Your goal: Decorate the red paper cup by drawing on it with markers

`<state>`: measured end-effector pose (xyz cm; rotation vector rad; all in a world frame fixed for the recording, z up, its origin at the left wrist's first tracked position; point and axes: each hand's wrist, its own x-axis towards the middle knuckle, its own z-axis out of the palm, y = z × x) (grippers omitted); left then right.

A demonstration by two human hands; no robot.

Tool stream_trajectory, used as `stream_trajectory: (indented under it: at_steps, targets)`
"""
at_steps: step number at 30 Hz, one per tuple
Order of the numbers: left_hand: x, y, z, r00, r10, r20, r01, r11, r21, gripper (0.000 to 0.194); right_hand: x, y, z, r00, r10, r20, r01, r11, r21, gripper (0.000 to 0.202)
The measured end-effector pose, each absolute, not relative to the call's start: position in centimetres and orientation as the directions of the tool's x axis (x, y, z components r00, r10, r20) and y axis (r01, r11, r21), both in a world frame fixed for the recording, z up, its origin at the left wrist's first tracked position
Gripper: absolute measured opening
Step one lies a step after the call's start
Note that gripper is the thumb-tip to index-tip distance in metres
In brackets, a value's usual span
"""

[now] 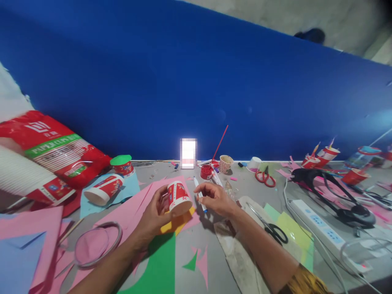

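Observation:
My left hand [157,212] is wrapped round a red and white paper cup [179,198], which is tilted with its open rim toward me. Just right of the cup, my right hand [216,198] holds a white marker [199,193] between thumb and fingers; a blue end shows at its lower side. Beneath the cup lie orange paper [177,222] and green paper [162,265]. Pink paper [131,208] spreads to the left. A small green scrap [191,262] rests in front of me.
Left: a bag of paper cups [58,143], a lying cup [105,190], a magnifier-like ring [98,245]. Right: black scissors [275,232], red scissors [266,179], a power strip [318,224], a black headset [333,192]. A blue partition [183,81] stands behind a bright screen [188,153].

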<state>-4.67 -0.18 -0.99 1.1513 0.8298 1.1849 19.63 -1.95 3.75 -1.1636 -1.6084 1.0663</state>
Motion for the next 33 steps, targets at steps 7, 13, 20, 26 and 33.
stream_trajectory:
  at_steps: [7,13,20,26,33]
  targets:
    - [-4.6,-1.1,0.1,0.313,0.935,0.168,-0.089,-0.147,0.985,0.082,19.8,-1.8,3.5,-0.195,0.977,0.082,0.037,0.091,-0.995,0.027]
    - [-4.6,-1.7,0.6,0.294,0.941,0.167,0.079,-0.198,0.977,0.079,20.2,-2.0,3.7,-0.211,0.974,0.077,-0.146,0.047,-0.988,0.031]
    - [-4.7,-2.2,0.5,0.294,0.934,0.201,0.170,-0.259,0.951,0.074,19.6,-3.9,5.5,-0.082,0.959,0.270,-0.236,0.244,-0.941,0.048]
    - [-4.8,-2.4,-0.1,0.340,0.876,0.343,0.324,-0.451,0.832,0.080,18.2,-6.5,3.2,0.206,0.904,0.375,-0.020,0.387,-0.922,0.031]
    - [-4.8,-2.4,-0.1,0.399,0.776,0.488,0.427,-0.628,0.650,0.084,17.9,-7.8,3.0,0.054,0.863,0.502,0.180,0.486,-0.855,0.022]
